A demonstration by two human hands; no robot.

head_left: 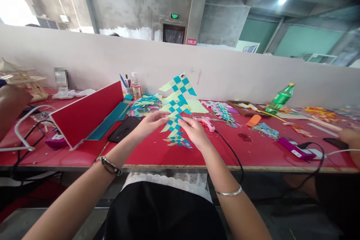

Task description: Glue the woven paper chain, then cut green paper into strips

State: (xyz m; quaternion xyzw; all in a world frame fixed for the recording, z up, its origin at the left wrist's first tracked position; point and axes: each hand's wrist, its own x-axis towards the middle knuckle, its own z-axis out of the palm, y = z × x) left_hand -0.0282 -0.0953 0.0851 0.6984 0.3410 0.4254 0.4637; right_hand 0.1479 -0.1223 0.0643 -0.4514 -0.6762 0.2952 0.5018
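A woven paper fish in teal and pale green checks is held upright above the red table, its head end at the top with a dark-and-red eye spot. My left hand pinches its left edge around the middle. On the opposite edge, my right hand grips it between thumb and fingers. Smaller woven sections and a fringed tail hang below my hands. Just right of my right hand lies a pink glue gun with a black cord. A black phone-like slab rests near my left forearm.
Paper strips lie heaped behind my left hand, beside a clear bottle. A red divider board stands at left. Rightward are a woven pink-and-blue piece, a green bottle and a purple power strip. Other people's hands show at both edges.
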